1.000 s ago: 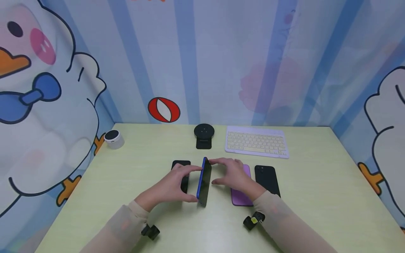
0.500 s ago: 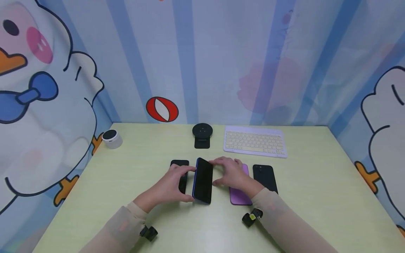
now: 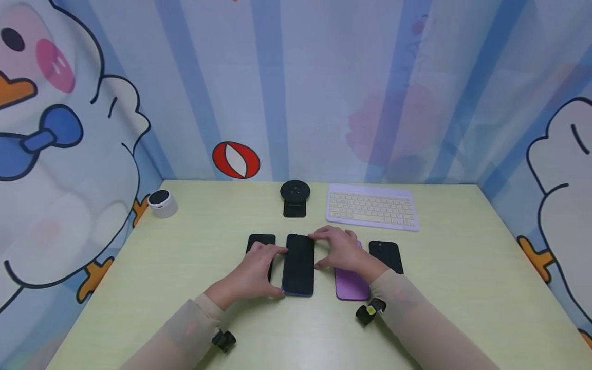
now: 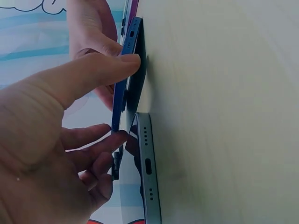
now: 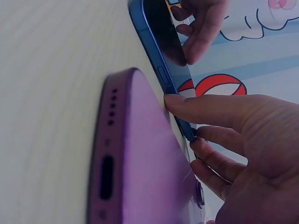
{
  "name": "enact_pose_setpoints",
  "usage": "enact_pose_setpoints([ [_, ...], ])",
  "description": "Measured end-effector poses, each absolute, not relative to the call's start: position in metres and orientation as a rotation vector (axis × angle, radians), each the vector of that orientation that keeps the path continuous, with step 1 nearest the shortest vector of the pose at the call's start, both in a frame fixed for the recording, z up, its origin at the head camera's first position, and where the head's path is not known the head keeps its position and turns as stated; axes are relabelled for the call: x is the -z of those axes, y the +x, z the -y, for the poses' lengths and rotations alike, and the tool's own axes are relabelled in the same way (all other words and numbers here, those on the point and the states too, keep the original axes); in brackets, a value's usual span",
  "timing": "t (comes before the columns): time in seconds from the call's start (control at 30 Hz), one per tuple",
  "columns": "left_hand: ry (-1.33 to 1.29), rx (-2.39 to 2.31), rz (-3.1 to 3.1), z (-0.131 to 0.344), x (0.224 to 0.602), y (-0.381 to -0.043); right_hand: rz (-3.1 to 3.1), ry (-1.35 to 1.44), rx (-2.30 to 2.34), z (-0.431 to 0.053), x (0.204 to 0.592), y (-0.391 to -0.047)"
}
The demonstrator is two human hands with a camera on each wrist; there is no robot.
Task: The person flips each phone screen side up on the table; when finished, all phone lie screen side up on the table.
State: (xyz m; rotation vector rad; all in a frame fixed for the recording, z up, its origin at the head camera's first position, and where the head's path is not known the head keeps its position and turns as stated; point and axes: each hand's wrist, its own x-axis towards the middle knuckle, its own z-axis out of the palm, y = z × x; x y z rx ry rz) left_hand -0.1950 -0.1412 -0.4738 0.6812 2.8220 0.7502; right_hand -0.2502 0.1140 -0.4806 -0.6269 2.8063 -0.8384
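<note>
In the head view a blue-edged smartphone (image 3: 298, 264) lies screen up mid-table, its dark screen blank. My left hand (image 3: 252, 272) holds its left side, thumb at the bottom corner and a finger near the top. In the left wrist view that side of the blue phone (image 4: 120, 93) is tilted up off the table. My right hand (image 3: 342, 252) holds its right side, with the thumb on the long edge and fingertips at the top corner. Below the left hand is a dark-screened phone (image 3: 262, 238), partly hidden. A purple phone (image 3: 351, 285) lies under the right hand.
A black phone (image 3: 386, 253) lies back up to the right, partly behind the right forearm. Farther back stand a round black charging stand (image 3: 295, 192), a lilac keyboard (image 3: 372, 207) and, at the left edge, a small white cylinder (image 3: 163, 204). A printed curtain (image 3: 314, 92) backs the table.
The blue phone stood on its long edge a second ago. Held between both hands, it has turned down to the left, so its screen now faces up.
</note>
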Motion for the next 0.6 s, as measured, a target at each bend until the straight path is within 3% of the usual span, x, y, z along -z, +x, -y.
enact_pose_setpoints([
  [0.6, 0.636, -0.602, -2.842, 0.1331, 0.4744, -0.1965, -2.797, -0.611, 0.884, -0.1177, 0.4816, -0.2513],
])
